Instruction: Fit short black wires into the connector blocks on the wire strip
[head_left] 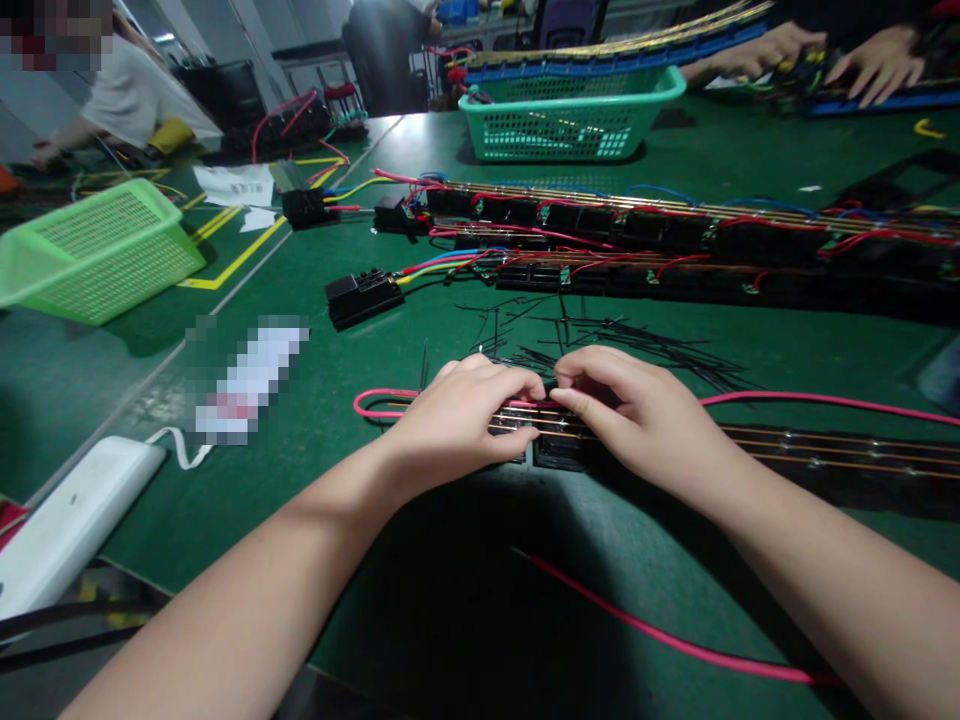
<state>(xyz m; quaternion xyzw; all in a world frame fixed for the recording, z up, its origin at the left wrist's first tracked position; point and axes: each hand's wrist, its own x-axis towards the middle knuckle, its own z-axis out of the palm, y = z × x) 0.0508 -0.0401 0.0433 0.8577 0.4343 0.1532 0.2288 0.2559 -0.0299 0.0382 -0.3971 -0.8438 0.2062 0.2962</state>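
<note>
Green table [300,470]; wired connector strip [825,462] is clamped in both grips, left hand [457,420] and right hand [637,420]. Judged light, stiff; wires fragile, housings preferred.

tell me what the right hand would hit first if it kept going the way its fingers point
Probably the left hand: the right hand points leftward along the black strip, fingertips almost meeting.

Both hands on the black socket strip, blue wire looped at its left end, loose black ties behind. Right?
Wrong colour: in the head view the looped wire is pink, not blue. Rest holds: left hand and right hand on the black socket strip, loose black ties behind.
</note>
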